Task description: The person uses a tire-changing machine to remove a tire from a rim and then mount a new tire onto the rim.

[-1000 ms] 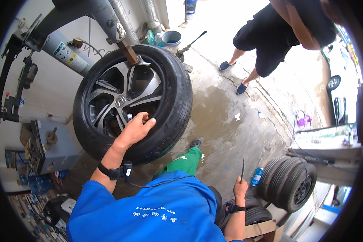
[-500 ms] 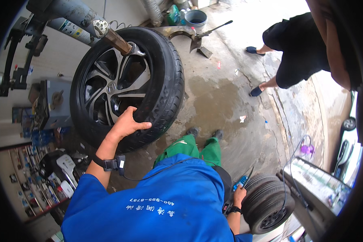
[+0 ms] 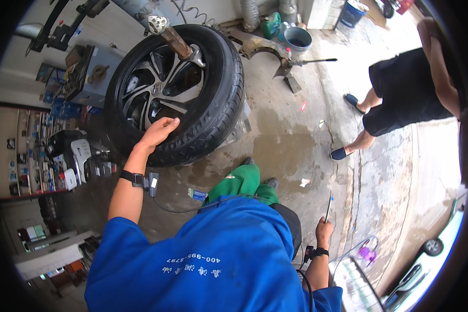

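A car wheel with a black tyre (image 3: 221, 99) and a spoked dark-and-silver rim (image 3: 158, 89) lies tilted on a tyre-changing machine. A worn metal post (image 3: 176, 42) reaches over it, its hooked head (image 3: 195, 55) at the rim's edge by the tyre bead. On the near sidewall rests my left hand (image 3: 160, 133), fingers stretched out and grasping nothing. Lower right, away from the wheel, my right hand (image 3: 324, 229) is closed around one end of a thin dark metal bar (image 3: 328, 207), which points up and forward. Its exact kind is hard to make out.
A person in black shorts (image 3: 405, 78) stands at the right. Beyond the wheel are a curved metal arm with a lever (image 3: 291, 66), a dark bucket (image 3: 297, 39) and a green jug (image 3: 271, 25). Shelves of small goods (image 3: 28, 151) are at left; a white car (image 3: 421, 275) is lower right.
My right hand has come forward and away from the stacked tyres, carrying the bar. The left hand stays on the sidewall, its thumb now nearer the fingers. My view has turned rightward.
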